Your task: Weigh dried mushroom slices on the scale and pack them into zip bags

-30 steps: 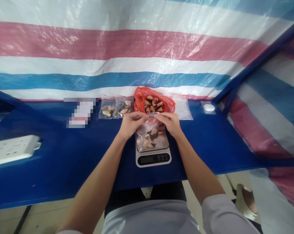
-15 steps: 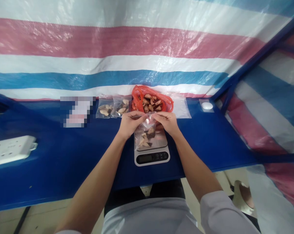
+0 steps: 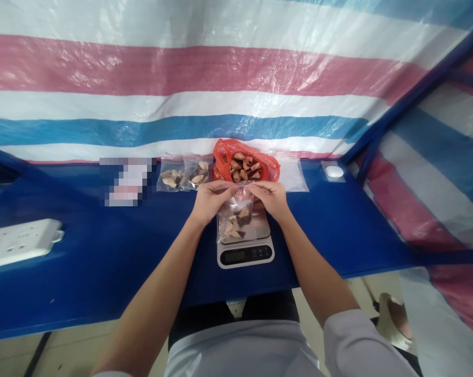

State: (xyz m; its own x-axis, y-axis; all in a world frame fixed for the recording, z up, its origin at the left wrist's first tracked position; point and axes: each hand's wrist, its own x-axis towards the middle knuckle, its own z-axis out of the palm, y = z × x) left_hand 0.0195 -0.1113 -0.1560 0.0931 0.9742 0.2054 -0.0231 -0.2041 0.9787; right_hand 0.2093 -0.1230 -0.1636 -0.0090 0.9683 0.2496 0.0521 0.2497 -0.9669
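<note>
Striped sheeting (image 3: pixel 181 70) backs the blue desk (image 3: pixel 103 246), where a white power strip (image 3: pixel 22 243) lies far left and two filled pouches (image 3: pixel 171 178) sit beside a red bag (image 3: pixel 221 166). The left hand (image 3: pixel 213 199) and right hand (image 3: pixel 271 198), partly hiding the red bag, pinch the top of a clear bag (image 3: pixel 236 222) over a scale (image 3: pixel 246 255).

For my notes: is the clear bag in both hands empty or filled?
Partly filled: pale and dark pieces show low in the clear bag.
</note>
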